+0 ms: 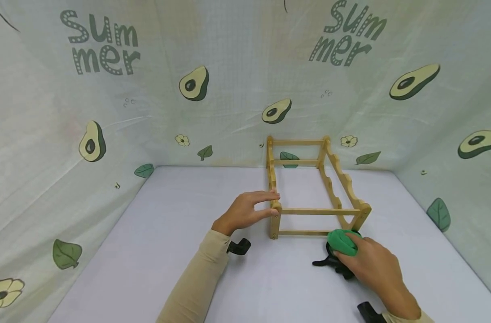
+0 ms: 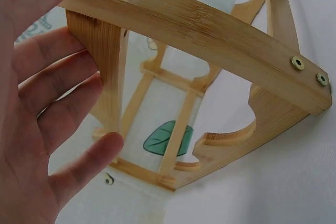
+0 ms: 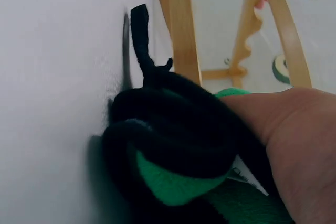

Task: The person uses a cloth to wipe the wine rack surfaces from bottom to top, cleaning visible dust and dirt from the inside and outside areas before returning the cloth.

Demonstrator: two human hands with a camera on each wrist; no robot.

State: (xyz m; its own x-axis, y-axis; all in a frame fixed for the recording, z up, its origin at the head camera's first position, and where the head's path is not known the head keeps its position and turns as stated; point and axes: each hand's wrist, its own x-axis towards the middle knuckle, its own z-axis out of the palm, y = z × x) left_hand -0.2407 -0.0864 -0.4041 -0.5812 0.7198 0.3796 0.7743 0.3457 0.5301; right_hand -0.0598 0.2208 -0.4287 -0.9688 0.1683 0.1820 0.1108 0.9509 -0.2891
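Observation:
A light wooden rack (image 1: pixel 320 211) with scalloped side rails stands on the white surface. My left hand (image 1: pixel 245 210) is at its near left corner, with thumb and fingers bent around the wood. In the left wrist view, the fingers of that hand (image 2: pixel 52 93) lie against the corner post. Just in front of the rack's near right corner, my right hand (image 1: pixel 372 264) pinches a soft green and black cloth bundle (image 1: pixel 342 242). Black straps of the bundle (image 3: pixel 168 124) hang close to the surface in the right wrist view, and a small white label shows; its full shape is hidden.
A white cloth-covered table (image 1: pixel 181 193) spreads beneath everything. Behind and beside it hangs a pale curtain (image 1: pixel 229 54) printed with avocados, leaves and "summer" lettering. Black wrist-worn devices (image 1: pixel 239 246) show at both wrists.

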